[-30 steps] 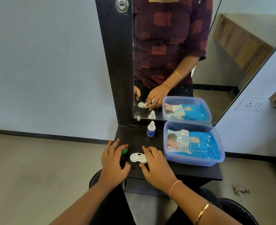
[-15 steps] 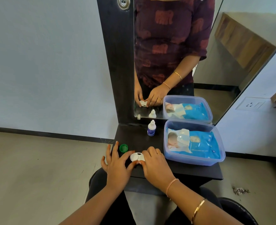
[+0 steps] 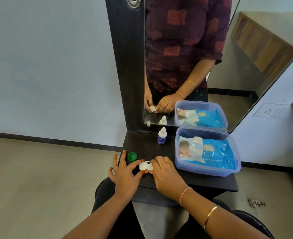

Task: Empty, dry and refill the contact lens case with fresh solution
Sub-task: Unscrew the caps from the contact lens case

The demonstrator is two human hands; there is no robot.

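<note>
Both forearms reach fwd; L hand (image 3: pixel 125 175) & R hand (image 3: pixel 166 176) each pinch lens case (image 3: pixel 145 166) w/ thumb & fingertips; L's outer fingers splayed.

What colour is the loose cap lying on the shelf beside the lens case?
The cap is green, seen clearly in the head view.

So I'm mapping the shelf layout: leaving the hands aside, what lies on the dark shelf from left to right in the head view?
green cap → contact lens case → solution bottle → blue tub holding a wipes pack
</note>
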